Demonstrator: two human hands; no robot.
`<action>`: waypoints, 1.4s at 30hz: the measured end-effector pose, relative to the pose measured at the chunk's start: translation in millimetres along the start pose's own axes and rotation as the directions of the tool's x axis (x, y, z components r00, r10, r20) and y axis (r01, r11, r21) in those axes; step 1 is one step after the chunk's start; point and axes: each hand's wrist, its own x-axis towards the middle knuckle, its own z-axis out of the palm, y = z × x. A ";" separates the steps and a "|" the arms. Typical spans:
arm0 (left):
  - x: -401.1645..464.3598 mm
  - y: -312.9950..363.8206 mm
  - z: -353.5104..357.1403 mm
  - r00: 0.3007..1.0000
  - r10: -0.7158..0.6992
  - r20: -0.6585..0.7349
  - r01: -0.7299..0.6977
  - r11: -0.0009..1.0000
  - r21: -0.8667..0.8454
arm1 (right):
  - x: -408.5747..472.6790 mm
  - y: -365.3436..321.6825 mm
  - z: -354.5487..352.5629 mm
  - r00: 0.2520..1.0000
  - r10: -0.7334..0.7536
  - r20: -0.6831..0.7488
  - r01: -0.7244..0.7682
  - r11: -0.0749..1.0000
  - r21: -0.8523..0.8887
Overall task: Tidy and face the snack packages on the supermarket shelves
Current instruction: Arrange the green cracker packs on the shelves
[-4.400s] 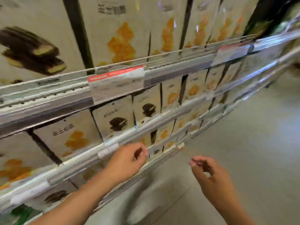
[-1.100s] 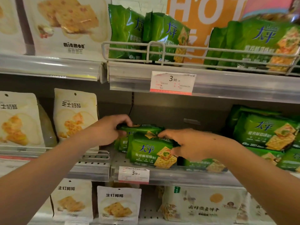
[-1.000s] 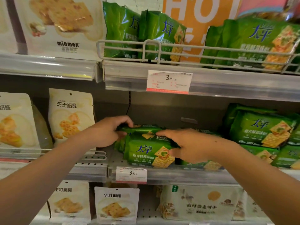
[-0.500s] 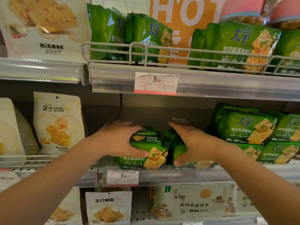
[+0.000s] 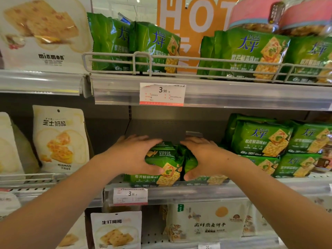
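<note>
Both hands' grip clasps green cracker packs: left hand (image 5: 133,156), right hand (image 5: 203,157); stacked packs (image 5: 260,137) crowd right.

Glossy green plastic cracker packs (image 5: 161,164) sit on a smooth metal shelf (image 5: 215,193) behind paper price tags (image 5: 130,195).

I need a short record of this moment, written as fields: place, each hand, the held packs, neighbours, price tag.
place: supermarket snack aisle, middle shelf
left hand: left hand grips the left green cracker pack, thumb under, fingers over the top
right hand: right hand grips the right green cracker pack
held packs: side by side, touching, at the shelf's front edge
neighbours: stacked green packs to the right; white cheese pouch to the left
price tag: price tag below the held packs reads 3.90
</note>
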 end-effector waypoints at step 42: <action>-38.1 -35.3 -202.0 0.416 -0.026 -0.909 0.108 0.994 0.021 | 58.1 -45.8 -235.7 0.825 -0.107 -0.554 0.060 0.993 -0.102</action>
